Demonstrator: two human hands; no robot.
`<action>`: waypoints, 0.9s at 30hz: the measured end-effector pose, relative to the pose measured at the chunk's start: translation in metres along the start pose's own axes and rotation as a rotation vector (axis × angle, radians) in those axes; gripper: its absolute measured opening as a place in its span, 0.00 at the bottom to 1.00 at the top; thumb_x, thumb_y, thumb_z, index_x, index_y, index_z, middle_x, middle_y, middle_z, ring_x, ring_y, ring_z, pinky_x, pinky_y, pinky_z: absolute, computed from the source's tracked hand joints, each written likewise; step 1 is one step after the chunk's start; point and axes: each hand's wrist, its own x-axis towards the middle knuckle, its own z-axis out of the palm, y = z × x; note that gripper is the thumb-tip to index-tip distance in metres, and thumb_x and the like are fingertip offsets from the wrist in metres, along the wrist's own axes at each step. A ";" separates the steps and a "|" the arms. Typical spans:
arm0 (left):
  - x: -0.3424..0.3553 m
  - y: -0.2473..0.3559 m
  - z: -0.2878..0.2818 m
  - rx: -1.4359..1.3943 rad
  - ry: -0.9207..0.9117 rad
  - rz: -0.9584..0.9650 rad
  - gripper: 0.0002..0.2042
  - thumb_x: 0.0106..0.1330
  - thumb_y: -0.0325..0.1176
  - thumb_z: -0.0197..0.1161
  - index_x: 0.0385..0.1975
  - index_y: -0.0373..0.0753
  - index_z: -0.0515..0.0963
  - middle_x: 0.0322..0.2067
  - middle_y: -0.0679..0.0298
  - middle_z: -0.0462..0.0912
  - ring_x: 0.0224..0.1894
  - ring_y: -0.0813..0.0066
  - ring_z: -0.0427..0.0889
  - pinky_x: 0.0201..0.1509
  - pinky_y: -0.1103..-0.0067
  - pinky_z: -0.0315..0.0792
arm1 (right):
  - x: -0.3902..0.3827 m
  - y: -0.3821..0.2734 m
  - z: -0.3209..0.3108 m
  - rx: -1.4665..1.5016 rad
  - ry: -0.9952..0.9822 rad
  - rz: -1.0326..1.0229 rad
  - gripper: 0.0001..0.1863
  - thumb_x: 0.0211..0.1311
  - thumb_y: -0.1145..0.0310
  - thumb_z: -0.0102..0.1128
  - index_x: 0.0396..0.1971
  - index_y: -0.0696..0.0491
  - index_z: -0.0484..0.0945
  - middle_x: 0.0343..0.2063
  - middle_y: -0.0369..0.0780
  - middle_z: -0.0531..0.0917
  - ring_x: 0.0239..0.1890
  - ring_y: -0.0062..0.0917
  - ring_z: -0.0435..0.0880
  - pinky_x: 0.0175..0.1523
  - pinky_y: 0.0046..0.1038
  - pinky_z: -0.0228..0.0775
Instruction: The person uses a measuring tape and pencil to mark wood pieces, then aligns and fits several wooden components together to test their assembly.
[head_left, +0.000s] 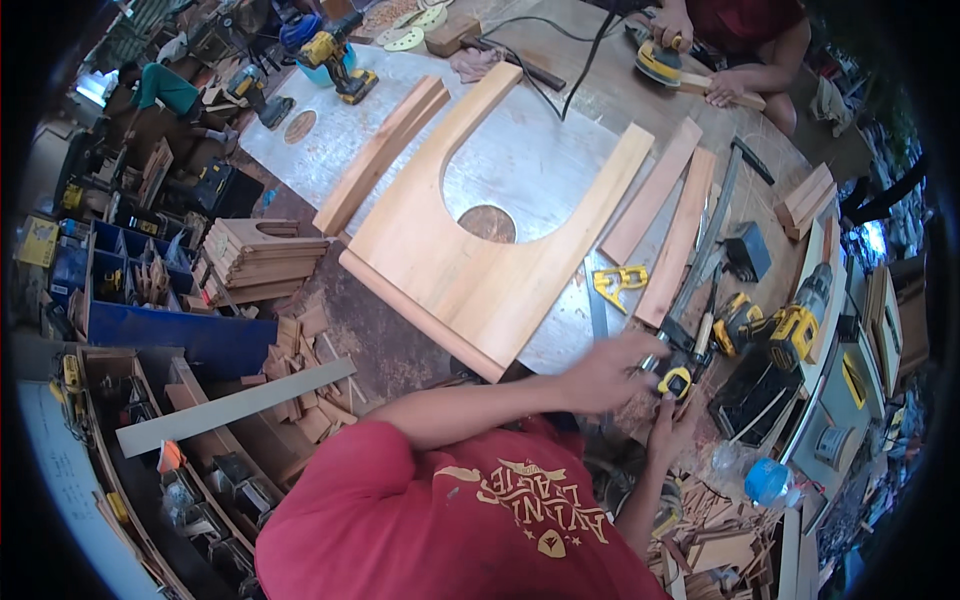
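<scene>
My right hand [676, 432] grips a yellow-and-black tape measure [676, 382] at the table's near edge. Close beside it is my left hand [606, 376], its arm reaching across my body; motion smears its fingers, and I cannot tell whether they hold anything. Ahead lies a pale wooden panel [430, 262] with a deep U-shaped cutout, a rounded wooden strip [424, 316] along its near edge. A yellow combination square [620, 284] rests between the panel and wooden strips [680, 240]. Just past the tape measure is a long bar clamp [704, 258].
Yellow drills stand at right [794, 330] and far left [340, 64]. Across the table another person's hand works a yellow sander [660, 62] over a wood piece, its cord trailing nearby. Stacked cut boards [262, 262] and a blue bin [170, 328] are left; a bottle [768, 482] is right.
</scene>
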 end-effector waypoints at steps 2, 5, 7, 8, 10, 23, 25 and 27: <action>-0.016 -0.011 -0.076 0.089 0.317 -0.005 0.17 0.65 0.29 0.68 0.53 0.34 0.79 0.52 0.54 0.83 0.57 0.63 0.82 0.63 0.70 0.73 | 0.000 0.005 0.007 -0.038 0.045 -0.043 0.30 0.70 0.69 0.60 0.67 0.67 0.64 0.59 0.52 0.76 0.58 0.33 0.79 0.62 0.33 0.71; -0.031 -0.004 -0.223 0.571 0.774 -0.092 0.20 0.61 0.27 0.69 0.54 0.35 0.79 0.51 0.53 0.84 0.56 0.57 0.82 0.64 0.66 0.73 | -0.009 -0.006 0.016 0.052 0.141 -0.036 0.31 0.71 0.68 0.61 0.68 0.67 0.64 0.60 0.51 0.76 0.59 0.33 0.78 0.62 0.32 0.70; -0.055 -0.061 -0.338 1.015 0.810 -0.154 0.27 0.60 0.37 0.74 0.58 0.35 0.77 0.58 0.49 0.79 0.62 0.51 0.75 0.69 0.61 0.67 | -0.014 -0.012 0.020 0.092 0.305 -0.097 0.31 0.71 0.66 0.61 0.67 0.67 0.65 0.60 0.52 0.76 0.58 0.32 0.78 0.61 0.32 0.71; -0.057 -0.073 -0.374 1.159 0.833 -0.265 0.29 0.59 0.39 0.75 0.58 0.33 0.76 0.57 0.46 0.78 0.62 0.50 0.75 0.68 0.61 0.67 | -0.019 -0.021 0.023 0.085 0.327 -0.094 0.31 0.71 0.66 0.61 0.67 0.67 0.65 0.60 0.52 0.76 0.58 0.32 0.78 0.61 0.32 0.71; -0.068 -0.093 -0.425 1.292 0.838 -0.371 0.31 0.58 0.40 0.75 0.59 0.32 0.75 0.57 0.44 0.78 0.62 0.49 0.75 0.68 0.60 0.67 | -0.033 -0.052 0.027 -0.050 0.503 -0.037 0.30 0.70 0.69 0.64 0.67 0.65 0.65 0.65 0.52 0.74 0.64 0.36 0.76 0.69 0.33 0.65; -0.081 -0.135 -0.547 0.893 0.566 -0.520 0.29 0.58 0.45 0.75 0.56 0.36 0.78 0.43 0.46 0.88 0.49 0.46 0.86 0.54 0.61 0.78 | -0.129 -0.112 0.116 -0.065 0.509 -0.058 0.19 0.67 0.75 0.61 0.56 0.62 0.74 0.29 0.32 0.76 0.30 0.14 0.73 0.36 0.19 0.67; -0.080 -0.142 -0.550 0.859 0.573 -0.578 0.30 0.58 0.47 0.74 0.57 0.36 0.78 0.48 0.45 0.85 0.54 0.46 0.83 0.58 0.60 0.75 | -0.136 -0.096 0.125 -0.071 0.547 -0.110 0.17 0.69 0.73 0.62 0.55 0.62 0.75 0.28 0.31 0.74 0.29 0.13 0.70 0.34 0.18 0.63; -0.083 -0.153 -0.549 0.830 0.575 -0.640 0.31 0.59 0.49 0.74 0.57 0.35 0.78 0.54 0.44 0.82 0.59 0.47 0.80 0.62 0.59 0.72 | -0.151 -0.102 0.132 -0.125 0.550 -0.132 0.14 0.71 0.72 0.62 0.52 0.62 0.77 0.28 0.29 0.72 0.29 0.11 0.67 0.33 0.17 0.59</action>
